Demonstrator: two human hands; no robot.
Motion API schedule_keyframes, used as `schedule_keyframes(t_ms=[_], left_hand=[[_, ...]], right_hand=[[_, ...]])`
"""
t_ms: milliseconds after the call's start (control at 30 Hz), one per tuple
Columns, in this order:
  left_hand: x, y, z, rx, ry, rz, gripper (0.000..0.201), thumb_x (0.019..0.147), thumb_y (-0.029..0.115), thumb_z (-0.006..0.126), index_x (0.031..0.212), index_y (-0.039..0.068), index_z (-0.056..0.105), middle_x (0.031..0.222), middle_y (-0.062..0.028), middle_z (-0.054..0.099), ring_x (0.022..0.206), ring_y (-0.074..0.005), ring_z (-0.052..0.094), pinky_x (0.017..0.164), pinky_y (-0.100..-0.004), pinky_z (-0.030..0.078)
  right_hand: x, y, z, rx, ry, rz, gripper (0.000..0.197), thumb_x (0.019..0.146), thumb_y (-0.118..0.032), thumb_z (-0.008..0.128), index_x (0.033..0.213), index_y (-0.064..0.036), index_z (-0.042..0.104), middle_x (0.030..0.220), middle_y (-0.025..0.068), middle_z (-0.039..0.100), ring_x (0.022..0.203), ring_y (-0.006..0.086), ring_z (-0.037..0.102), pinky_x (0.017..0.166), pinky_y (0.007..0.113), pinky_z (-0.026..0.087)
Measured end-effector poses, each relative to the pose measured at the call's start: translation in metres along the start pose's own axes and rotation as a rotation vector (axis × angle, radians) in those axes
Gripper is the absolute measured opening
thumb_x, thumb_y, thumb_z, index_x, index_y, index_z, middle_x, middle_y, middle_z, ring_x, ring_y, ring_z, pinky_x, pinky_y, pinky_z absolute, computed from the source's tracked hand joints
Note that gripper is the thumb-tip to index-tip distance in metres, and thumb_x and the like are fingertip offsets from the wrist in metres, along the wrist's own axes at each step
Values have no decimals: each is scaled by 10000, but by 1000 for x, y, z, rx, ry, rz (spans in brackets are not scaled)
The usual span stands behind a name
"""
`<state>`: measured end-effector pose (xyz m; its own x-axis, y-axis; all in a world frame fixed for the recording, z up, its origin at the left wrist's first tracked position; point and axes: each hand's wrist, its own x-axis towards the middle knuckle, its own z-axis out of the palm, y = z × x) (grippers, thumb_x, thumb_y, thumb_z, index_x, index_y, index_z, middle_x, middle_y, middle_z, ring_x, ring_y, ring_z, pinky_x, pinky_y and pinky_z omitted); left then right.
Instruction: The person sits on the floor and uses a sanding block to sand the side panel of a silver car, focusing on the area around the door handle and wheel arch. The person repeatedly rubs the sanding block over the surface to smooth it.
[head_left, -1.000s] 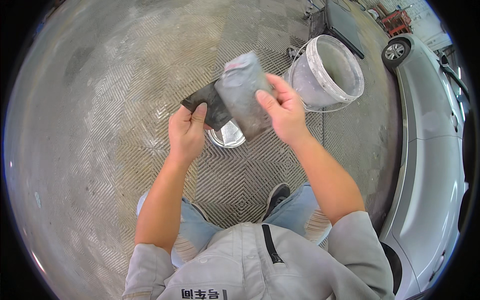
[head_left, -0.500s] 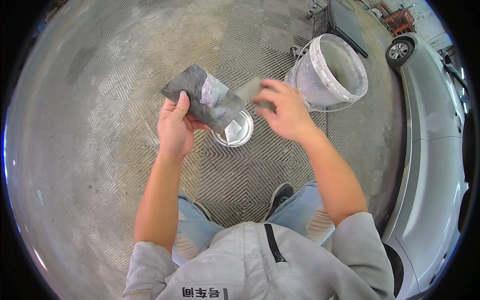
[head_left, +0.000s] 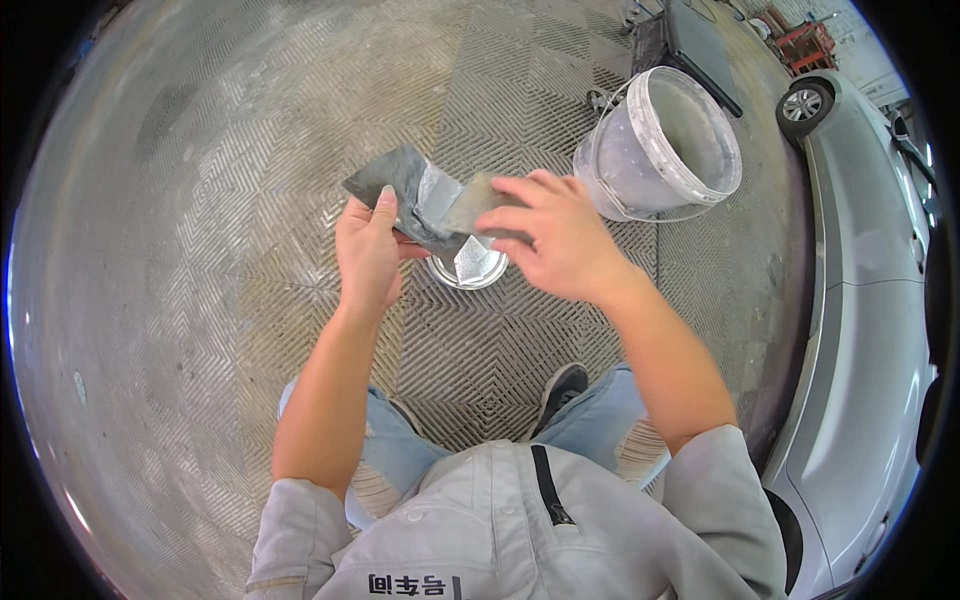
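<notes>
Patterned grey floor; white bucket at two o'clock, silver car at three. Left hand and right hand both clamped on grey sheet, now folded narrower than before, above metal cup.

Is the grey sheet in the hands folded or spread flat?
Folded: the grey sheet bends over itself between the left hand and right hand.

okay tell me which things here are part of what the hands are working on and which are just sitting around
In hand:
- left hand and right hand, both gripping the grey folded sheet
- small round metal tin on the floor right under the sheet

Just around:
- white plastic bucket, standing apart to the right
- silver car along the right edge
- patterned floor
</notes>
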<state>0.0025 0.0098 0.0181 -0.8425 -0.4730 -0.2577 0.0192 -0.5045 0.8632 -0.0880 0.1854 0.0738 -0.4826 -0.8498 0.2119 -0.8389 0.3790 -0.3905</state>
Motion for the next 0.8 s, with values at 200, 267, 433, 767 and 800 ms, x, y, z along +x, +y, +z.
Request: schedule_keyframes(t_ms=[200,267,433,767,800], left_hand=[[-1,-2,2,-133,-180,-26,198,949,186,424,1054,49,520,880,-81,636,655,-158,639,476,-278,538],[-1,-2,-1,-212,-177,45,199,948,194,429,1059,54,516,891,-80,638,667,-165,643,479,-281,539],[5,3,-8,-243,-180,86,199,947,207,428,1046,57,513,915,-87,638,710,-176,652,509,-296,557],[4,9,-6,-342,-55,289,214,955,187,396,1086,40,478,953,-115,623,742,-202,655,547,-319,574],[3,8,-6,-343,-22,297,215,955,183,393,1089,37,476,958,-116,621,744,-203,655,549,-321,575]], right_hand=[[2,6,-3,922,52,224,275,756,-86,658,1029,-68,632,1138,151,569,1077,231,532,922,319,405],[0,11,-1,1016,37,311,260,774,-105,659,1023,-38,627,1093,112,593,1033,184,547,897,292,414],[-3,25,4,712,122,319,240,783,-102,654,1013,-36,627,1028,67,616,955,165,571,843,280,440],[-2,14,-20,1230,236,549,164,870,-50,535,1028,-40,492,866,43,624,760,83,565,680,249,469],[-7,10,-14,1176,167,562,155,870,-52,533,1017,-38,486,849,41,620,744,77,556,662,244,459]])
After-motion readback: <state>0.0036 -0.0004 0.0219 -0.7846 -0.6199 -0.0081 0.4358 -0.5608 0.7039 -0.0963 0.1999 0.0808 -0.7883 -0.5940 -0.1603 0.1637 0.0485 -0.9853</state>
